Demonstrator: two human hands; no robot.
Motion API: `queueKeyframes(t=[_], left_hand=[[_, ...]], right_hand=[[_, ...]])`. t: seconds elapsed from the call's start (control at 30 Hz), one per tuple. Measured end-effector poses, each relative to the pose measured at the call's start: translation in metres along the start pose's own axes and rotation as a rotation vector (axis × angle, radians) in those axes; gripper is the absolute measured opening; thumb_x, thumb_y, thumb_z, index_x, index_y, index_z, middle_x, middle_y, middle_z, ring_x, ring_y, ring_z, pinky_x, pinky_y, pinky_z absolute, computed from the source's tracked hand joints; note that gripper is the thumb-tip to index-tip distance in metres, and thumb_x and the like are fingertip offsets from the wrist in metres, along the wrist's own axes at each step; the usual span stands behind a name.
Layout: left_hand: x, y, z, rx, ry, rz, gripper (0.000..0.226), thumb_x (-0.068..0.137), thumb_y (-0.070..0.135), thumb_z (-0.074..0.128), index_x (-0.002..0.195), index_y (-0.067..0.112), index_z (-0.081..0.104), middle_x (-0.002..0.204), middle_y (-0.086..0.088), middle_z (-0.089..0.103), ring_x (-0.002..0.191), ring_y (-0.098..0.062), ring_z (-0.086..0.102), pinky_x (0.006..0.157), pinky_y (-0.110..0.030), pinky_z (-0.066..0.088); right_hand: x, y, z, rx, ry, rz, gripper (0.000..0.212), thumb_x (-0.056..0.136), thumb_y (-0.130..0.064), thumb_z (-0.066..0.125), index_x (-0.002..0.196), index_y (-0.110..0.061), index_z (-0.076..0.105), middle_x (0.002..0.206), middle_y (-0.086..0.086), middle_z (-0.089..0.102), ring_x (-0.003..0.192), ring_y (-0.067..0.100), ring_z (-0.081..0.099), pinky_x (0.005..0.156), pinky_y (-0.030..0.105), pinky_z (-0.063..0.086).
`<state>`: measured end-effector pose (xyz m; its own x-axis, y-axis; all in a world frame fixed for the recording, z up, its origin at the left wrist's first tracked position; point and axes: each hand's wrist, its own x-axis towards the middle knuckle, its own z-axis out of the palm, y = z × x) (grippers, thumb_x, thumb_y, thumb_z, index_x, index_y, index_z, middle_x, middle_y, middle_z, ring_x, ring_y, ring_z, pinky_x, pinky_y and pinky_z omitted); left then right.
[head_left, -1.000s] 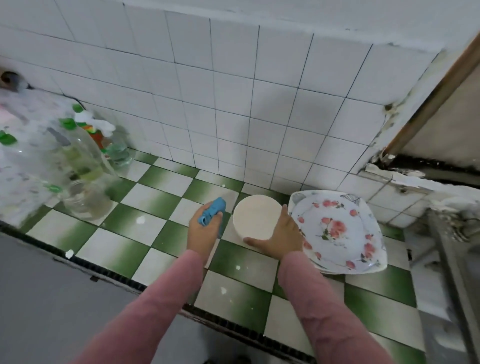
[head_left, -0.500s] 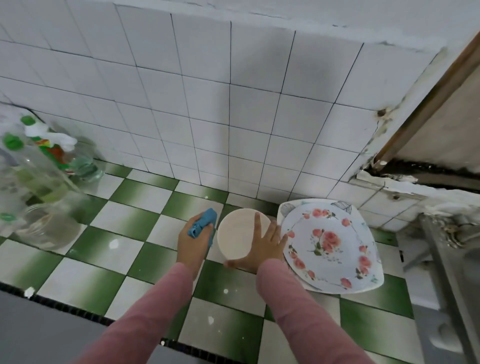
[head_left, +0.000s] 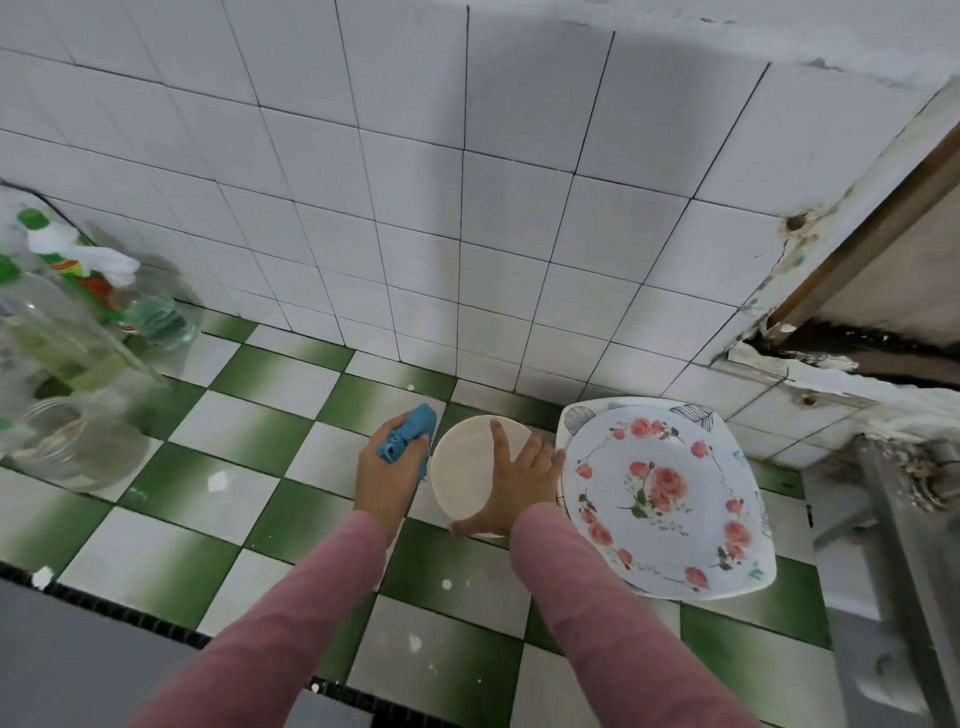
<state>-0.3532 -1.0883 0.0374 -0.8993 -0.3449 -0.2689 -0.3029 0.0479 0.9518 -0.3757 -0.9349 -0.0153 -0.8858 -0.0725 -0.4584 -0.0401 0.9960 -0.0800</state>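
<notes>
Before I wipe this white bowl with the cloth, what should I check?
1. Cloth in left hand: ok, gripped.
2. Right hand steadying bowl: ok, fingers spread flat on it.
3. Gap between bowl and plate: cannot tell, the hand covers it.
4. Bottles out of the way: ok, far left.
5. Counter clean: not ok, white specks.

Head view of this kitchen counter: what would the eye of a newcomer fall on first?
First the rose-patterned plate at the right of the green-and-white checkered counter. At the centre, the right hand lies flat with spread fingers on a round white dish, while the left hand grips a blue cloth just left of it. Clear bottles stand blurred at the far left.
</notes>
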Motion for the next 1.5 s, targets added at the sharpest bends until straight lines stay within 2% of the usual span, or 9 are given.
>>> queueKeyframes(t=[0.17, 0.37, 0.47, 0.57, 0.83, 0.93, 1.03, 1.33, 1.5], left_hand=[[0.008, -0.007, 0.006, -0.001, 0.013, -0.055, 0.022, 0.097, 0.016, 0.058, 0.117, 0.023, 0.054, 0.097, 0.010, 0.058, 0.090, -0.007, 0.056, 0.088, -0.029, 0.048], [0.014, -0.016, 0.007, 0.041, 0.078, -0.137, 0.029, 0.097, 0.014, 0.057, 0.127, 0.014, 0.055, 0.110, -0.003, 0.057, 0.100, -0.020, 0.056, 0.100, -0.039, 0.049], [0.021, -0.019, 0.007, 0.060, 0.088, -0.198, 0.028, 0.098, 0.016, 0.057, 0.125, 0.013, 0.055, 0.108, -0.007, 0.059, 0.087, -0.017, 0.056, 0.083, -0.031, 0.053], [0.026, -0.022, 0.007, 0.058, 0.075, -0.207, 0.028, 0.098, 0.016, 0.056, 0.125, 0.013, 0.056, 0.103, -0.004, 0.057, 0.077, -0.010, 0.052, 0.060, -0.020, 0.042], [0.024, -0.021, 0.007, 0.067, 0.000, -0.218, 0.037, 0.095, 0.020, 0.062, 0.130, 0.016, 0.052, 0.113, -0.003, 0.056, 0.077, -0.009, 0.052, 0.050, -0.011, 0.040], [0.022, -0.019, 0.004, 0.117, -0.031, -0.209, 0.053, 0.087, 0.017, 0.072, 0.135, 0.018, 0.048, 0.118, -0.002, 0.055, 0.097, -0.021, 0.056, 0.077, -0.028, 0.054], [0.024, -0.016, 0.002, 0.184, -0.024, -0.214, 0.054, 0.087, 0.003, 0.069, 0.136, 0.014, 0.049, 0.131, -0.008, 0.055, 0.105, -0.023, 0.053, 0.097, -0.043, 0.049], [0.017, -0.005, 0.005, 0.126, 0.017, -0.143, 0.047, 0.087, 0.002, 0.068, 0.129, 0.015, 0.054, 0.115, 0.002, 0.054, 0.100, -0.018, 0.050, 0.086, -0.031, 0.046], [0.022, 0.003, 0.001, 0.106, 0.005, -0.120, 0.049, 0.084, 0.000, 0.069, 0.129, 0.016, 0.056, 0.111, 0.002, 0.055, 0.100, -0.019, 0.053, 0.085, -0.028, 0.045]], right_hand=[[-0.002, 0.008, 0.002, 0.043, 0.060, -0.033, 0.127, 0.055, -0.084, 0.070, 0.149, -0.027, 0.007, 0.154, 0.019, 0.017, 0.144, 0.043, 0.015, 0.119, 0.059, 0.008], [-0.004, 0.009, 0.005, 0.103, 0.115, -0.028, 0.119, 0.056, -0.081, 0.073, 0.143, -0.022, 0.016, 0.146, 0.015, 0.022, 0.138, 0.038, 0.022, 0.118, 0.056, 0.013], [-0.005, 0.007, 0.006, 0.218, 0.142, -0.017, 0.115, 0.055, -0.076, 0.077, 0.139, -0.023, 0.018, 0.145, 0.012, 0.021, 0.137, 0.035, 0.021, 0.120, 0.053, 0.015], [-0.002, 0.004, 0.003, 0.308, 0.196, -0.014, 0.111, 0.054, -0.073, 0.078, 0.134, -0.024, 0.019, 0.143, 0.009, 0.018, 0.134, 0.032, 0.020, 0.117, 0.050, 0.021], [-0.002, -0.002, -0.001, 0.363, 0.260, -0.026, 0.109, 0.049, -0.071, 0.081, 0.127, -0.023, 0.022, 0.136, 0.006, 0.019, 0.127, 0.027, 0.022, 0.110, 0.044, 0.033], [-0.006, -0.004, -0.002, 0.353, 0.310, -0.036, 0.107, 0.048, -0.073, 0.079, 0.124, -0.024, 0.022, 0.136, 0.006, 0.020, 0.125, 0.026, 0.023, 0.107, 0.043, 0.035], [-0.009, -0.005, -0.005, 0.337, 0.328, -0.062, 0.107, 0.048, -0.073, 0.079, 0.122, -0.027, 0.018, 0.137, 0.008, 0.020, 0.124, 0.027, 0.023, 0.108, 0.044, 0.034], [-0.014, 0.000, -0.031, 0.284, 0.184, -0.050, 0.126, 0.051, -0.078, 0.079, 0.145, -0.031, 0.009, 0.152, 0.008, 0.005, 0.142, 0.034, 0.008, 0.119, 0.051, 0.017], [-0.014, 0.012, -0.047, 0.475, 0.231, -0.042, 0.117, 0.070, -0.065, 0.078, 0.154, -0.027, 0.006, 0.154, 0.010, 0.013, 0.143, 0.033, 0.015, 0.118, 0.052, 0.025]])
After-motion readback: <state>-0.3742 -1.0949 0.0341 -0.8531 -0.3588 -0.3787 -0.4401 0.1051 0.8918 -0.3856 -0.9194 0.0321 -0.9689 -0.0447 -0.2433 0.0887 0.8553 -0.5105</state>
